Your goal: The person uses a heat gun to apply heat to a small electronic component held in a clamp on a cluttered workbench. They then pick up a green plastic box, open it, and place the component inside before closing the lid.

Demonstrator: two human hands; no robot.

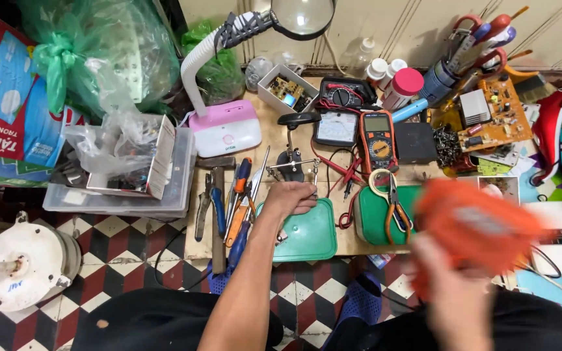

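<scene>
My left hand (289, 196) reaches over a low wooden workbench (274, 123) and rests closed at the far edge of a green plastic lid (310, 237), just below a small clamp stand (292, 156); whether it grips anything I cannot tell. My right hand (453, 286) is raised close to the camera and blurred by motion, gripping an orange object with a grey patch (476, 224). A row of screwdrivers, pliers and a hammer (229, 201) lies just left of my left hand.
A second green tray (375, 224) holds orange-handled cutters (395, 211). An orange multimeter (377, 140), two other meters, circuit boards (499, 114), bottles and a pink-based magnifier lamp (226, 133) crowd the bench. Clear bins and bags stand left; a white motor (24, 263) sits on the checkered floor.
</scene>
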